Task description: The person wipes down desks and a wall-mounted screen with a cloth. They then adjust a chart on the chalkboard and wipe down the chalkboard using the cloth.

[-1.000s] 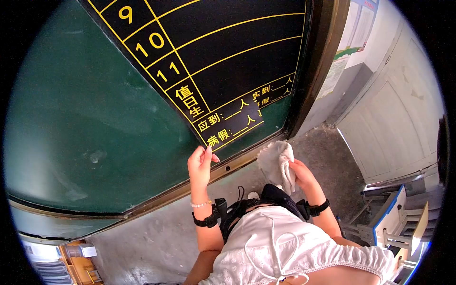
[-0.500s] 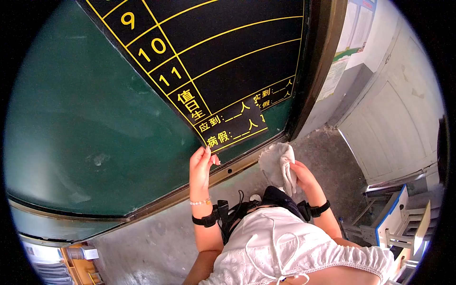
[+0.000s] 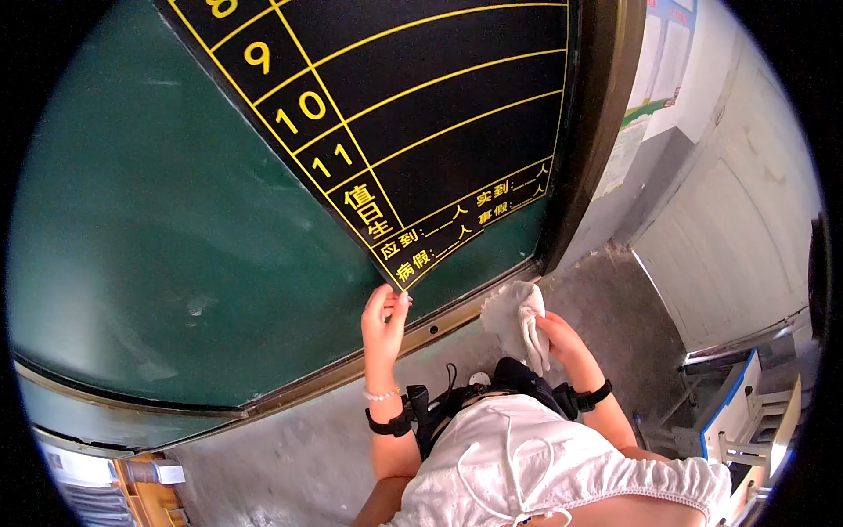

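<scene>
A black chart sheet [image 3: 457, 132] with yellow lines, numbers and Chinese characters lies against the green chalkboard [image 3: 176, 228]. My left hand [image 3: 384, 325] is at its lower left corner, thumb and fingers closed on that corner. The lower edge of the sheet lies mostly flat against the board. In my right hand [image 3: 562, 338], a crumpled whitish cloth [image 3: 525, 321] is gripped and hangs in front of me, below the board's frame and apart from the sheet.
The board's brown frame [image 3: 597, 114] runs down the right side and along the bottom. A pale door [image 3: 724, 237] stands to the right, with posters [image 3: 663, 66] on the wall. A blue-edged desk [image 3: 729, 400] is at lower right, and shelving [image 3: 154, 487] at lower left.
The sheet's lower edge, folded up over part of the printing before, now lies flatter, showing the right-hand characters. My left hand keeps hold of the corner; the cloth stays in my right hand.
</scene>
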### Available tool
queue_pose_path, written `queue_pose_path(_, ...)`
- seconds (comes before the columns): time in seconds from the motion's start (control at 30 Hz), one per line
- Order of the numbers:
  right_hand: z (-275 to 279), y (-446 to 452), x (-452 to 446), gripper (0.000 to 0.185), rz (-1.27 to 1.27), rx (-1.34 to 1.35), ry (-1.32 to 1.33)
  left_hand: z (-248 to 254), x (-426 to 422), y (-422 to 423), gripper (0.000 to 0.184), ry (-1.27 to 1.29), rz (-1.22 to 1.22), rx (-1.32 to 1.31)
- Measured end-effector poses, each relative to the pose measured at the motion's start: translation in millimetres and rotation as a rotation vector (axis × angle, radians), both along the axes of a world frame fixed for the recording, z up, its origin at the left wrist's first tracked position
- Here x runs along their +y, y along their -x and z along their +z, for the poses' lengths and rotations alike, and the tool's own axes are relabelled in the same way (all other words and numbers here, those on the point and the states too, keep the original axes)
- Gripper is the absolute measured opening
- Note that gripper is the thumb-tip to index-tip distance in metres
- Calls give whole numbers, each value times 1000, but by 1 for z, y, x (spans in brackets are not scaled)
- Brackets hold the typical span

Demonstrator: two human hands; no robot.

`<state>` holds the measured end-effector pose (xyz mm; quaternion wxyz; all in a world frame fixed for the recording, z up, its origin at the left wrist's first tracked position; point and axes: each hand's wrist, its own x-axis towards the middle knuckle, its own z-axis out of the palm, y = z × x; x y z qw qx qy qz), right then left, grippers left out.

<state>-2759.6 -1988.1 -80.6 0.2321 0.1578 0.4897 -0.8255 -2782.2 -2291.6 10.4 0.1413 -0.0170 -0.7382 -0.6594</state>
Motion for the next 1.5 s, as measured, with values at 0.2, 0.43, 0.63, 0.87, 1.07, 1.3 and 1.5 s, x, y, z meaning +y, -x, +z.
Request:
queue_pose_path(0.2, -8, 6, -3, 26, 40, 32, -10, 22, 11, -4, 37, 170, 65, 179)
queue_pose_path(0.43, -14, 13, 2, 27, 0, 60, -37, 52, 26, 4, 46, -8, 37, 290)
queue_pose_path(0.63, -10, 18, 13, 30, -60, 163, -5, 71, 44, -6, 39, 340, 190, 332)
queue_pose_path(0.87, -17, 22, 17, 29, -95, 198, -50, 74, 61, -26, 45, 594, 119, 472)
queue_pose_path(1.07, -11, 20, 5, 29, -7, 177, -27, 83, 69, -33, 56, 686, 94, 529)
queue_pose_path(1.3, -50, 26, 3, 40, 38, 49, -108, 94, 78, -40, 60, 764, 79, 483)
queue_pose_path(1.5, -22, 70, -38, 44, 80, 191, -100, 116, 89, -54, 56, 725, 67, 455)
